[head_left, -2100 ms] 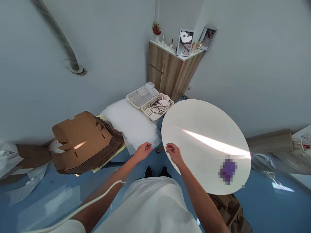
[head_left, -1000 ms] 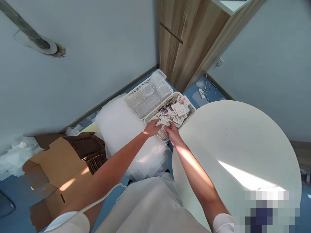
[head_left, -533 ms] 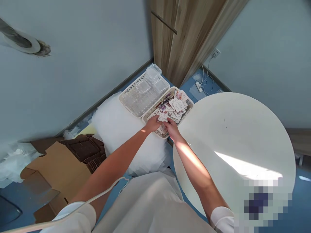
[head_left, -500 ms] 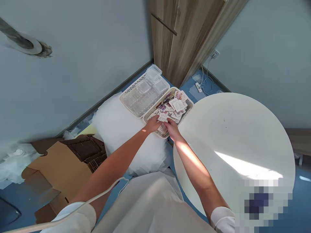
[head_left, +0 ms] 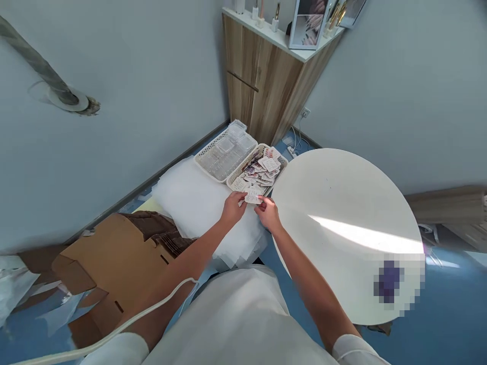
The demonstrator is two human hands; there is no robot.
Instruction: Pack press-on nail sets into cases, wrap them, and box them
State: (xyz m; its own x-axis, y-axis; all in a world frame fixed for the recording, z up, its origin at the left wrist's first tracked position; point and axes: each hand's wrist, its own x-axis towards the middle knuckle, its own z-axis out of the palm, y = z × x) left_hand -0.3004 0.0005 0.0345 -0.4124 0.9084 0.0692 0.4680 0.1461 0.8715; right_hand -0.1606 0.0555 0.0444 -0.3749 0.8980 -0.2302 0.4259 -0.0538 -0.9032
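Note:
Between my two hands is a small white printed card, held by its opposite side edges. My left hand pinches the left edge, and my right hand pinches the right one. The card is just over the near end of a white basket filled with a loose pile of printed cards. Some of these cards show coloured pictures and others show lines of text too small to read. Beside it stands a second white basket holding clear plastic boxes.
White sheet-like packing material lies under and before the baskets. An open cardboard box is at left. A round white table stands at right, with a blurred-out patch on it. A wooden cabinet fills the corner. A pale cable crosses my left arm.
Both hands have drawn the card back from the basket toward my body. The view has tilted up, so the cabinet top with its bottles and frames now shows.

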